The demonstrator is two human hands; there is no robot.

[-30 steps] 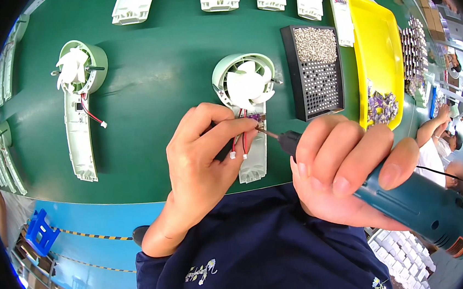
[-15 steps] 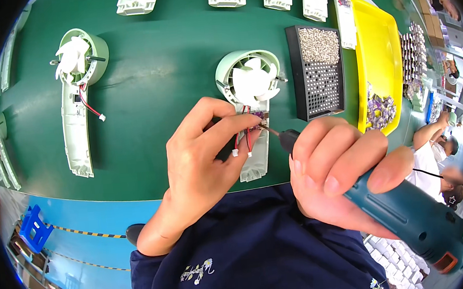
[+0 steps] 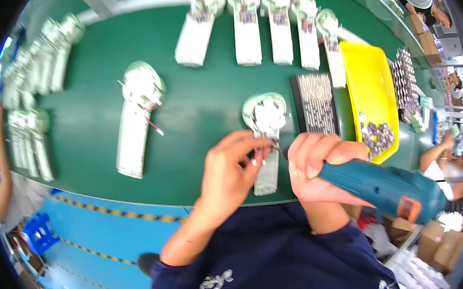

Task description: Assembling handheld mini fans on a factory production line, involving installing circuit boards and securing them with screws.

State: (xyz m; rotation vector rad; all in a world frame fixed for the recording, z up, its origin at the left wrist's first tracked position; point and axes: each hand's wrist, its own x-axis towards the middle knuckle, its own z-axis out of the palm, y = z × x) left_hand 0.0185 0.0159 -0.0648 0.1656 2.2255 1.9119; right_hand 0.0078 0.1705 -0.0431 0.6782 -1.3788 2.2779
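Observation:
My right hand (image 3: 321,164) is wrapped around a teal electric screwdriver (image 3: 381,186), whose tip points left at a pale green fan unit (image 3: 268,174). White blades sit in the round ring of this unit, and its long flat handle part lies toward me. My left hand (image 3: 225,170) pinches at the small circuit board (image 3: 273,143) below the ring, with thumb and forefinger closed there. A small white plug shows by the thumb. Blur and the fingers hide the screwdriver tip and most of the board.
Another fan unit (image 3: 131,136) lies to the left, a red lead sticking out. Several more stand along the far side. Right of my work are a black tray (image 3: 298,105) of small metal pins and a yellow bin (image 3: 369,77) holding small boards. People sit at both sides.
The view has swung, so the table appears lower and more fan units show at the far side. My hands stay at the same unit, the screwdriver now lying more level.

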